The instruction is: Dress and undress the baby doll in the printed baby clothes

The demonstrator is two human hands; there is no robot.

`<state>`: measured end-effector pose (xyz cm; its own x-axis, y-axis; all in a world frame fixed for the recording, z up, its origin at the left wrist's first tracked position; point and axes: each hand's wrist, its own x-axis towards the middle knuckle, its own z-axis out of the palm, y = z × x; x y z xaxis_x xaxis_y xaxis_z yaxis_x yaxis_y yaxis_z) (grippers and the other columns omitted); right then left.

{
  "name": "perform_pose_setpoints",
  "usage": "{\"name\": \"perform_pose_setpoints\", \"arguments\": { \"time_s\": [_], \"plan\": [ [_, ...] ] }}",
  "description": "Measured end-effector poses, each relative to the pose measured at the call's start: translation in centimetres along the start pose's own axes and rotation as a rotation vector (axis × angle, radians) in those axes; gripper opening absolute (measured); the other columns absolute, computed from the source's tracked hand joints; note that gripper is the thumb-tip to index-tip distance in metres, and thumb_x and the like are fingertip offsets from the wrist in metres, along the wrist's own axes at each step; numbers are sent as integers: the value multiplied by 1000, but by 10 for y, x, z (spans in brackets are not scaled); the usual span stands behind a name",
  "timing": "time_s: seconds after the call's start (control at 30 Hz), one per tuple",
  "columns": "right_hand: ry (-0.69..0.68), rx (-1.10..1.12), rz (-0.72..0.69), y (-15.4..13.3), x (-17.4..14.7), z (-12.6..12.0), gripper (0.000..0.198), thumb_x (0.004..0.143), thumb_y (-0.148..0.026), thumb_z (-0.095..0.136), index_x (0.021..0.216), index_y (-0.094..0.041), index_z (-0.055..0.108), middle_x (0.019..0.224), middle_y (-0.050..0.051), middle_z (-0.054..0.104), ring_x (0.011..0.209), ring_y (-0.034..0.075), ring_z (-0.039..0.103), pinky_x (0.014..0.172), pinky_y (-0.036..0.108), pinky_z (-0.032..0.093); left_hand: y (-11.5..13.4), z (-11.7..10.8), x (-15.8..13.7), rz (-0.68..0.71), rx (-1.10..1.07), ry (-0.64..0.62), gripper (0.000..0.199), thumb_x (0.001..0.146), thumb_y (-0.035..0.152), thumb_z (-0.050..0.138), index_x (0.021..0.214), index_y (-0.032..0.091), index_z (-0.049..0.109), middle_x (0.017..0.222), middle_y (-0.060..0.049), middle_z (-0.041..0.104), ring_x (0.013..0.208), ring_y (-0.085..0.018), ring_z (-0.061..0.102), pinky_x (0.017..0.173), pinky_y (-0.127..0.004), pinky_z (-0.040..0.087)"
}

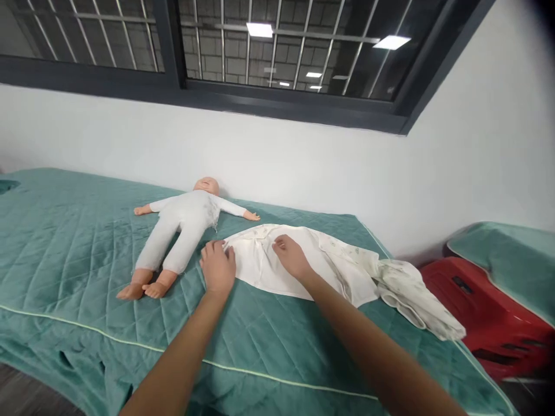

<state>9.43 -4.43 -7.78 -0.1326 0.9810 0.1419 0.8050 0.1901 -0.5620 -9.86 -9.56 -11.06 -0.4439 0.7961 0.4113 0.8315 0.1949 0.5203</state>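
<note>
A white cloth baby garment with a faint print lies spread on the green quilted cover. My left hand is at its left end, fingers bent, with a bit of the white edge between thumb and fingers. Over the middle of the cloth is my right hand, its fingers curled together in a pinch; what lies between the fingertips is too small to make out. Left of the garment, a baby doll with a white cloth body rests on its back, arms spread and feet towards me.
A bunched, printed white cloth reaches the bed's right edge, touching the garment. Beyond that edge stands a red plastic stool or chair, partly under another green cover. Behind the bed are a white wall and a dark-framed window.
</note>
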Motion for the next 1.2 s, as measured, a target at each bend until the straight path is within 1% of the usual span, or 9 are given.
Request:
{"name": "perform_pose_setpoints", "arguments": {
  "time_s": [0.17,0.3,0.4,0.5,0.63,0.83,0.97,1.07,1.2],
  "plan": [
    [19,65,174,-11,52,29,44,94,-48,45,123,-15,50,106,11,70,99,25,65,83,33,44,-5,8,1,-43,123,17,30,91,36,53,113,17,60,113,-12,59,109,-31,52,87,-43,42],
    [8,110,185,-9,56,36,48,91,-53,50,127,-22,47,108,5,70,101,23,64,84,33,43,-2,11,-1,-9,143,-19,22,94,36,48,93,20,63,97,-8,63,98,-30,55,83,-43,42],
    [0,124,180,-7,53,35,48,89,-52,51,128,-24,47,106,2,70,99,22,64,83,32,43,-3,12,-2,55,41,-9,23,96,35,46,87,19,60,92,-7,62,92,-26,57,80,-38,44],
    [19,117,179,-7,52,35,51,88,-52,53,128,-21,48,105,6,69,100,25,63,84,34,42,-4,14,-3,83,-56,27,22,97,33,44,92,18,58,98,-8,61,93,-23,59,80,-34,46],
    [54,151,163,-4,54,38,48,85,-46,57,123,-18,53,112,10,65,104,27,60,86,36,41,-2,17,-7,-18,-6,24,27,95,36,49,110,15,57,112,-13,59,97,-26,62,80,-36,49],
    [53,353,114,5,62,46,43,78,-36,62,119,-23,55,99,2,66,90,19,63,82,30,45,-2,15,-6,-48,33,-78,31,95,36,47,115,15,58,108,-13,68,96,-28,66,81,-38,48],
    [112,490,123,9,66,43,36,77,-30,54,111,-22,59,100,2,66,86,16,64,77,26,48,6,8,-13,66,-115,-85,25,96,33,46,105,17,62,102,-10,70,92,-24,66,80,-34,48],
    [175,546,168,17,68,32,38,78,-31,46,113,-19,58,103,5,66,83,15,65,70,24,50,29,-1,-32,205,-306,-67,22,97,32,44,99,18,62,95,-6,69,88,-19,65,78,-29,47],
    [196,483,248,36,69,9,38,78,-32,43,110,-17,58,91,4,68,70,15,63,60,24,47,65,-8,-58,461,-430,-280,21,98,32,44,102,23,63,93,-2,67,83,-15,64,74,-26,47]
  ]
}}
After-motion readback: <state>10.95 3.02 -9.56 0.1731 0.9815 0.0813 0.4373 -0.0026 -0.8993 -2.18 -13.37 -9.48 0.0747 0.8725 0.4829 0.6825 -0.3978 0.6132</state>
